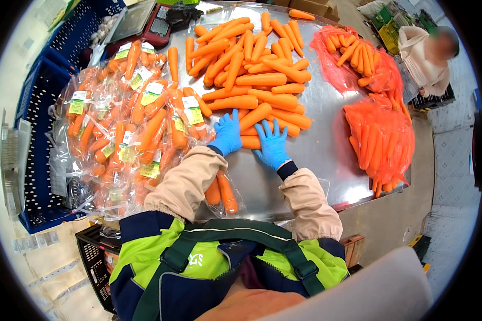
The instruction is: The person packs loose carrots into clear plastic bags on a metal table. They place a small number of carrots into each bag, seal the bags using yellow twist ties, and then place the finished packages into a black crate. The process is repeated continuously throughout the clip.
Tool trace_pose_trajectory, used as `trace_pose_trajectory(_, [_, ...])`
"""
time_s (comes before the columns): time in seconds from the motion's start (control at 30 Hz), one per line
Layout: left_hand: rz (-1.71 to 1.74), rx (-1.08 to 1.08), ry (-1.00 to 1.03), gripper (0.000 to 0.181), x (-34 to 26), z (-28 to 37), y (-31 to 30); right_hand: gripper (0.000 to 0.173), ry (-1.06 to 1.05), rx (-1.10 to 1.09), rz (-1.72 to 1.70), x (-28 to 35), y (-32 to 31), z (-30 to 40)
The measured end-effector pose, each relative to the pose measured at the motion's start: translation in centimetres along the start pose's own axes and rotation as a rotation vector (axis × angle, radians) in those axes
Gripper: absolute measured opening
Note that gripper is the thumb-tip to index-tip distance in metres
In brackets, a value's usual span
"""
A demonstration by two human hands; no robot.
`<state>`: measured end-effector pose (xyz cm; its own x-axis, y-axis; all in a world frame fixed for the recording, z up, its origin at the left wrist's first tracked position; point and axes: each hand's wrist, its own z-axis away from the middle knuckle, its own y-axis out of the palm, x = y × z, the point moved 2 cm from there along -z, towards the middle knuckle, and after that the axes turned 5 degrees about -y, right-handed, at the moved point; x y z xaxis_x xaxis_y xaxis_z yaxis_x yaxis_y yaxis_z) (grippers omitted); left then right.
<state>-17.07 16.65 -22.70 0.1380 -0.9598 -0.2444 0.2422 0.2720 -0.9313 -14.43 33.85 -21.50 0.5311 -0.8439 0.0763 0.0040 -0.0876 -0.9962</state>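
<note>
A pile of loose carrots (261,79) lies on the metal table (325,160) in front of me. Both hands wear blue gloves and rest at the near edge of that pile. My left hand (227,134) touches carrots with its fingers spread, the index finger pointing away from me. My right hand (272,145) lies with spread fingers over the ends of the nearest carrots. Whether either palm presses on a carrot is hidden. Left of my hands is a heap of clear plastic bags of carrots (148,132) with green and white labels. Another bagged pair of carrots (226,194) lies below my left hand.
Red plastic bags of carrots (379,136) lie at the table's right side. A scale (159,25) stands at the far left. Blue perforated crates (38,100) line the left, a black crate (94,261) stands lower left. A person (425,60) is beyond the far right corner.
</note>
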Motion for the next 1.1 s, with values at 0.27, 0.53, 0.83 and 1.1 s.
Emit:
trace_pose_trajectory(0.27, [0.096,-0.17,0.133,0.08,-2.0,-5.6,0.1,0.083,0.08,0.055,0.125,-3.4,-0.1,-2.7])
trace_pose_trajectory(0.53, [0.105,-0.037,0.32,0.094,0.0,9.4,2.2,0.09,0.349,0.057,0.206,-8.1,-1.2,-1.8])
trace_pose_trajectory(0.83, [0.177,-0.015,-0.13,0.108,6.1,26.0,2.6,0.034,0.477,-0.027,-0.587,-10.2,-6.6,20.1])
trace_pose_trajectory(1.1, [0.236,-0.035,0.394,0.08,0.3,22.3,6.5,0.029,0.277,-0.077,-0.363,-7.3,-1.9,24.9])
